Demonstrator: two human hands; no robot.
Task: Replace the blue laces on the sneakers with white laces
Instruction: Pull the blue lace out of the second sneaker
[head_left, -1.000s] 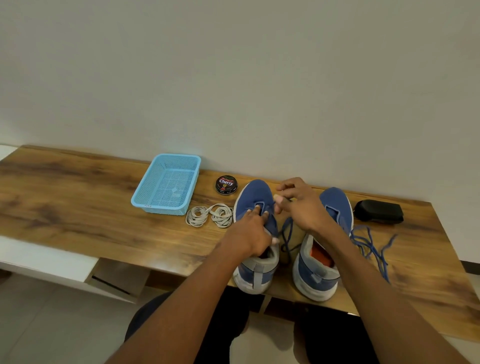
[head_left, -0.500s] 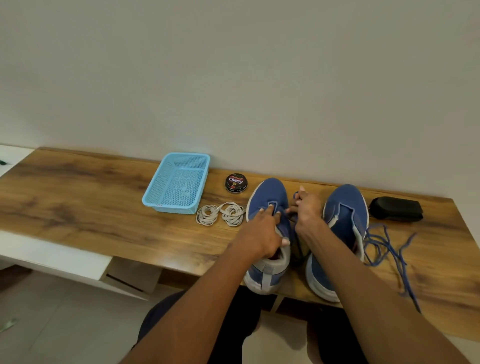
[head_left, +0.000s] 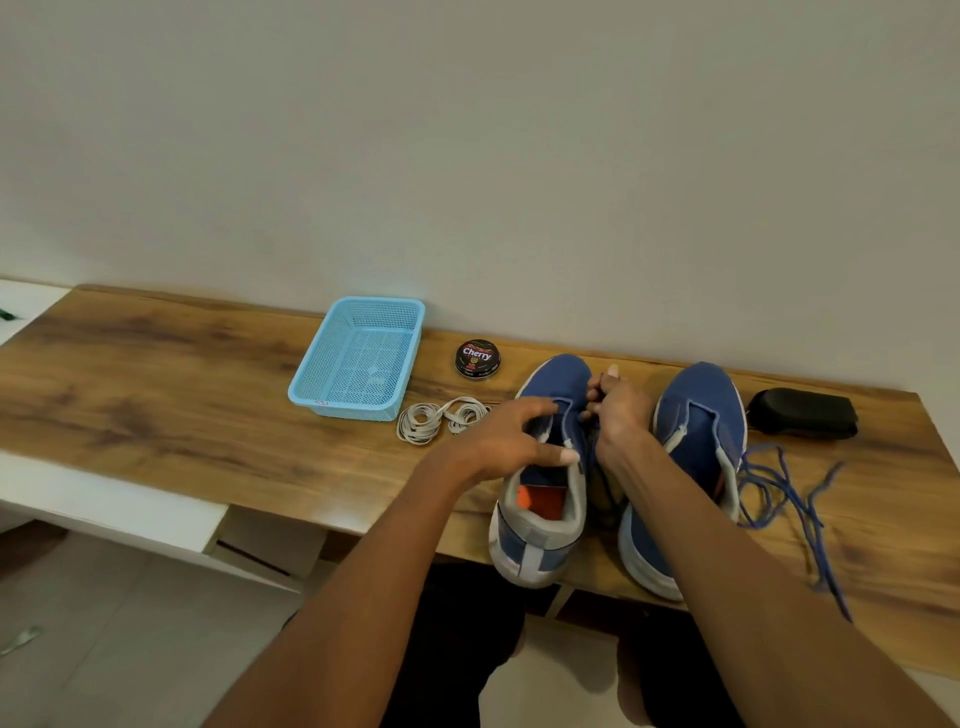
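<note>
Wood-grain brown, the worktop (head_left: 156, 395) runs along a pale wall and carries everything here. Farthest left stands one light blue mesh basket (head_left: 358, 358), with nothing visible inside. Just right of its near corner lie the white laces (head_left: 441, 418), coiled in two small bundles side by side. Behind them sits one round black polish tin (head_left: 478, 359). Next come two blue sneakers, heels toward the person. The left hand (head_left: 511, 441) rests over the tongue of the left sneaker (head_left: 550, 478), its fingers spread apart and thumb on the collar. The right hand (head_left: 618, 410), between the shoes, has its fingers pinched together at that sneaker's eyelets, on what looks like a dark lace, though it is too small to be sure. The right sneaker (head_left: 701, 415) shows no lace; one loose blue lace (head_left: 779, 488) lies tangled beside it. One black case (head_left: 802, 413) lies behind.
</note>
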